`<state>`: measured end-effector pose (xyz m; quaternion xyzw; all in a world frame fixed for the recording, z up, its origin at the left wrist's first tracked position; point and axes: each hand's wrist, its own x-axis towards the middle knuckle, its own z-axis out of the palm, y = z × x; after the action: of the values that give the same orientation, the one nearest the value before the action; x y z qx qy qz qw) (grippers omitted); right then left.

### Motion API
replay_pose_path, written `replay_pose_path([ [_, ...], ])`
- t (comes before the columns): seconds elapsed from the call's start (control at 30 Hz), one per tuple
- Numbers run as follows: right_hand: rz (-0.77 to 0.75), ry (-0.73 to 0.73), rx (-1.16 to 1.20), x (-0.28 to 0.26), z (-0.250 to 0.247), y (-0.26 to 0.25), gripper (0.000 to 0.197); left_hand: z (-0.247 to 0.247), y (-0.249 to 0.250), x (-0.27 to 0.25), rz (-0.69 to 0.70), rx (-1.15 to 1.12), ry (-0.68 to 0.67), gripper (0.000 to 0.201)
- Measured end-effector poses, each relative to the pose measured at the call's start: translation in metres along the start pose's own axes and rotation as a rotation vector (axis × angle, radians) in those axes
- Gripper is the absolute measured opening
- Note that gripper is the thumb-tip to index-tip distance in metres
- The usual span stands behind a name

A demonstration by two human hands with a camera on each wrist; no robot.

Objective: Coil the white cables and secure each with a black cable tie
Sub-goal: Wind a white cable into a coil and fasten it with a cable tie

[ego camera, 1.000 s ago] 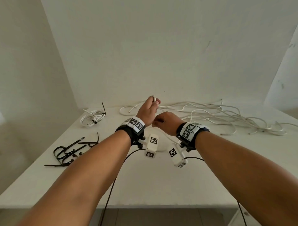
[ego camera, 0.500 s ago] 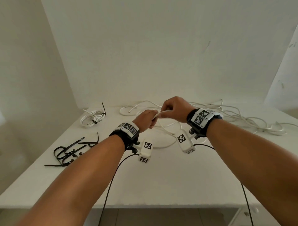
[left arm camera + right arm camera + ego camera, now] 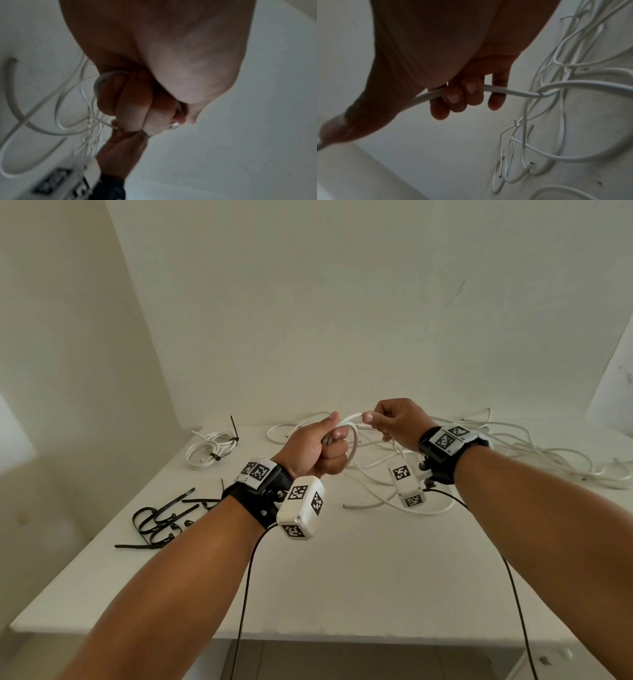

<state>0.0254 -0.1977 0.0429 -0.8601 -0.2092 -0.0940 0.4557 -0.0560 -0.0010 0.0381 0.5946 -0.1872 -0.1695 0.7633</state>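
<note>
My left hand [image 3: 320, 448] is a fist above the table, gripping a loop of white cable [image 3: 352, 445]; the left wrist view shows the cable [image 3: 101, 82] curving round my curled fingers [image 3: 135, 106]. To its right my right hand [image 3: 394, 422] pinches the same cable near its end, and the cable [image 3: 510, 92] runs through its curled fingers [image 3: 458, 97]. The rest of the cable trails down to loose loops [image 3: 394, 501] on the table. Black cable ties [image 3: 164, 518] lie at the left.
A coiled white cable bound with black ties [image 3: 210, 448] lies at the back left. A tangle of loose white cables [image 3: 534, 446] spreads over the back right of the white table [image 3: 342, 577]. White walls stand behind and to the left.
My right hand rose from beside the left wrist and moved up and right, drawing cable. The left hand turned into a fist with a loop round it.
</note>
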Motion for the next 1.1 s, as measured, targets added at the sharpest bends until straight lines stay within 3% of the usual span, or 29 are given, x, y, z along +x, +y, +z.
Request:
replay_pose_path([
  [0.17,0.078,-0.010,0.107,-0.001,0.012,0.016,0.049,0.005,0.011,-0.002,0.117,-0.155,-0.061,0.051],
  [0.37,0.074,-0.029,0.064,-0.014,0.020,0.036,0.034,0.012,0.034,0.005,0.324,-0.171,-0.052,0.033],
  [0.47,0.036,-0.067,-0.042,-0.022,0.028,0.028,0.030,0.012,0.036,0.014,0.358,-0.183,-0.015,0.030],
  [0.57,0.007,-0.144,-0.156,-0.031,0.036,0.015,0.032,0.009,0.033,0.024,0.388,-0.158,0.110,0.027],
  [0.7,-0.047,-0.244,-0.221,-0.042,0.045,-0.002,0.032,0.000,0.020,0.033,0.402,0.078,0.355,0.033],
  [0.8,-0.102,-0.289,-0.235,-0.047,0.049,-0.015,0.049,-0.001,0.008,0.035,0.401,0.181,0.457,0.040],
  [0.87,-0.131,-0.306,-0.258,-0.048,0.051,-0.022,0.048,-0.002,0.001,0.035,0.377,0.348,0.469,0.040],
  [0.93,-0.130,-0.324,-0.299,-0.047,0.053,-0.024,0.035,-0.004,-0.007,0.034,0.312,0.568,0.456,0.040],
  [1.1,-0.119,-0.314,-0.327,-0.045,0.049,-0.021,0.021,-0.011,-0.018,0.030,0.176,0.976,0.364,0.036],
])
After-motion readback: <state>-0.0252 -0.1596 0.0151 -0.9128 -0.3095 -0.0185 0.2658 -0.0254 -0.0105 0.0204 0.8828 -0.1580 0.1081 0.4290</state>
